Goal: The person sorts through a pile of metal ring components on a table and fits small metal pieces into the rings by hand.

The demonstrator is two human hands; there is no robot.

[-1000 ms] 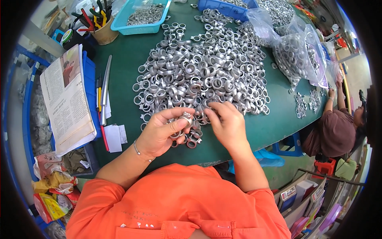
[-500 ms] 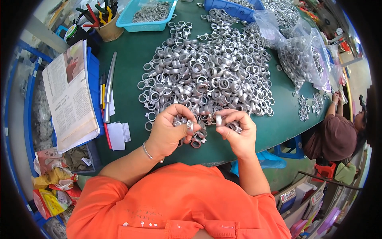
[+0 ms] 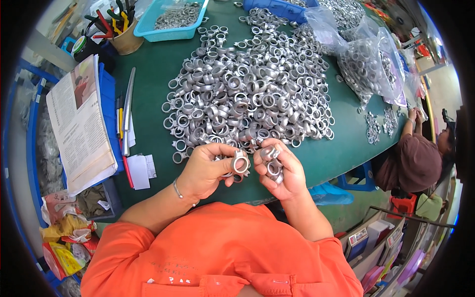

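Pinched between thumb and forefinger, a silver metal ring fitting [image 3: 241, 163] sits in the left hand [image 3: 208, 171], its open bore turned up toward the camera. The right hand [image 3: 282, 171] is clenched around a small clutch of similar ring pieces [image 3: 272, 166], stacked against the palm and fingers. A second ago both hands were down at the near fringe of the heap, picking through it; half a second ago they had lifted clear with parts in them, and now the left one has turned its piece face-up (a sign, I judge, that it is being checked or readied for mating with a piece in the right). Both wrists are cocked inward, fingertips almost meeting, over the near edge of the green bench [image 3: 148, 74]. The big heap of ring fittings [image 3: 247, 99] lies just beyond them, mid-bench.
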